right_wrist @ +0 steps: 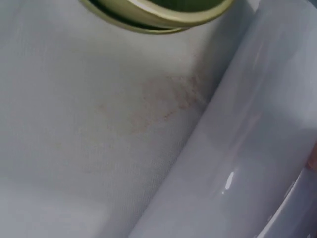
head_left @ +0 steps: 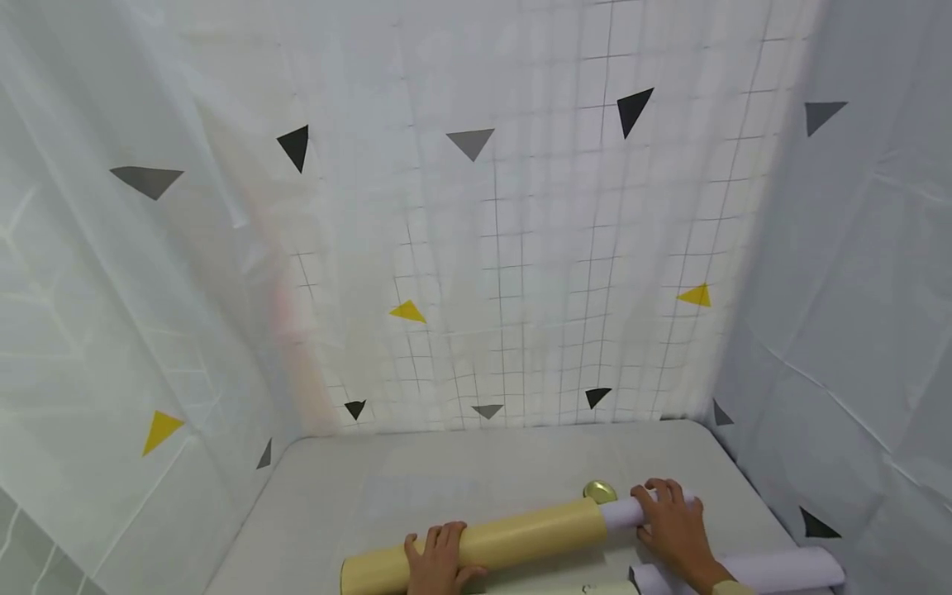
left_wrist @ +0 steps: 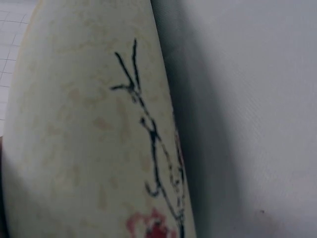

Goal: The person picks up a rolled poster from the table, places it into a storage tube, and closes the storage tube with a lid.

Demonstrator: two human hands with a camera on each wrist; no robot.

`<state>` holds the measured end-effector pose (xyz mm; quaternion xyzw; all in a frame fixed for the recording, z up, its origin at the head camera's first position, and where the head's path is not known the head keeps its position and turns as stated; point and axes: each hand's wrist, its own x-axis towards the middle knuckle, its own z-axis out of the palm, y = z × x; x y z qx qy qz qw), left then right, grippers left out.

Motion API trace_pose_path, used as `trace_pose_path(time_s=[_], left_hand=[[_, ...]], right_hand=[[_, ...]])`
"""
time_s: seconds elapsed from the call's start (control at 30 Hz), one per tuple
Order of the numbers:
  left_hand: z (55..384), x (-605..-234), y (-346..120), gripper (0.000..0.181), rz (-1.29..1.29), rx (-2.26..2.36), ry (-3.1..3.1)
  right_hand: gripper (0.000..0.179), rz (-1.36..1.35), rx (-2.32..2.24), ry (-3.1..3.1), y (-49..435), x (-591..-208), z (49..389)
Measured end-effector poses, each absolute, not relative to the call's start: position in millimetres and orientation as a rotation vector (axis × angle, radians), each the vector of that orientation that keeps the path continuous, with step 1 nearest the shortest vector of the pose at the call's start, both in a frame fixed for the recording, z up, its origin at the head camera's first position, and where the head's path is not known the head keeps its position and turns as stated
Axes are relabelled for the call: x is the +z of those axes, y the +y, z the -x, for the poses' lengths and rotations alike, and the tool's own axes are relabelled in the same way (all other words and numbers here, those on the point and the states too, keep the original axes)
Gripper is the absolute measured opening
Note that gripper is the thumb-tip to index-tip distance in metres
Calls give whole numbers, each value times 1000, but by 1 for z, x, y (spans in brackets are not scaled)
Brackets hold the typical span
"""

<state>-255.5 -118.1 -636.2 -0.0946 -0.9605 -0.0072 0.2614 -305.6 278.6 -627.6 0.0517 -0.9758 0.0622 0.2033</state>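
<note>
My left hand (head_left: 435, 562) grips a yellow tube (head_left: 531, 537) near its left end, fingers over the top and thumb on the near side. Out of the tube's right end sticks a rolled white sheet (head_left: 619, 514). My right hand (head_left: 675, 529) holds this roll near its outer end, fingers curled over it. Just behind the tube's right end lies a round gold lid (head_left: 599, 492). The left wrist view is filled by a cream surface (left_wrist: 84, 119) with a painted dark branch and red flower; only a sliver of the hand shows there.
A second, glossy white roll (head_left: 788, 570) lies at the right, under my right forearm. A cream tube (head_left: 558, 589) shows at the bottom edge. In the right wrist view, a greenish-gold rim (right_wrist: 163, 17) stands beside a glossy roll (right_wrist: 223, 144). Hanging sheets (head_left: 521, 355) enclose the table (head_left: 416, 471).
</note>
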Motion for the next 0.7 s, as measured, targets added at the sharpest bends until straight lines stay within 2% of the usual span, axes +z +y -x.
trace_pose_path(time_s=[0.7], left_hand=[[256, -637, -117, 76, 235, 61, -2602]], right_hand=[[49, -230, 241, -2682, 261, -626, 304]])
